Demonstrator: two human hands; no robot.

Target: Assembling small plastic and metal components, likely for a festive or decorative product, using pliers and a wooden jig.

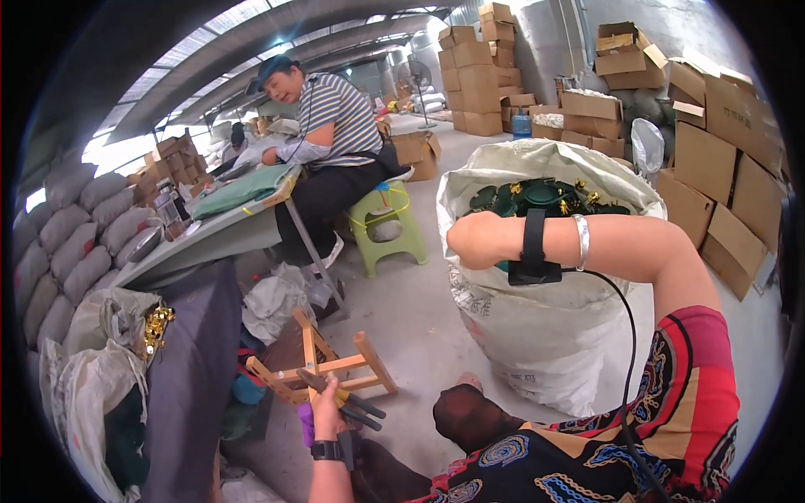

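My left hand (325,415) is low in the middle, closed around a pair of pliers (362,409) with dark, yellow-marked handles. Something purple (306,423) shows beside that hand; I cannot make out what it is. Behind the pliers a small wooden stool frame (348,365) lies tipped over. My right hand (476,241) is bent down at the near rim of a large white woven sack (537,335), its fingers hidden from view. Dark green round pieces with gold bits (541,194) fill the sack's open top.
Across from me a person (348,113) in a striped top sits on a green plastic stool (390,222) at a long table (226,220). Stuffed sacks (71,235) are piled at left. Cardboard boxes (721,159) stack up at right. A draped dark cloth (193,360) hangs near left.
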